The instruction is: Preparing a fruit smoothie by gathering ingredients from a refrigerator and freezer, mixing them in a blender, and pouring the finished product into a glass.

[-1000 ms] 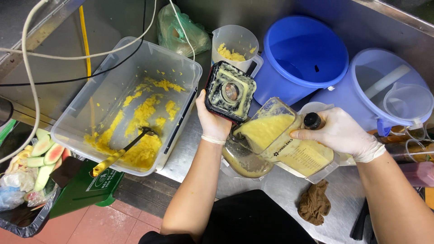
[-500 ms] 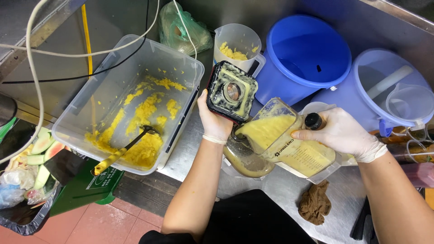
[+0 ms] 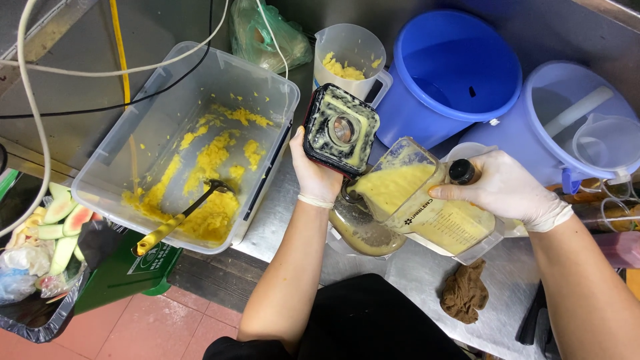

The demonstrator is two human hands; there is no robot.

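Steel worktop point(image 3: 413, 273), crowded: plastic tub point(image 3: 187, 133) smeared with yellow mash at left, two blue buckets point(image 3: 453, 73) at back, brown rag point(image 3: 465, 291) near the front edge. Gloved right hand point(image 3: 507, 190), fingers gripping the blender jug point(image 3: 427, 207), tilting it over a clear cup point(image 3: 363, 230) and pouring yellow puree. Left hand point(image 3: 317, 173), fingers closed around the black lid point(image 3: 340, 130), holding it upright just beside the jug's mouth.
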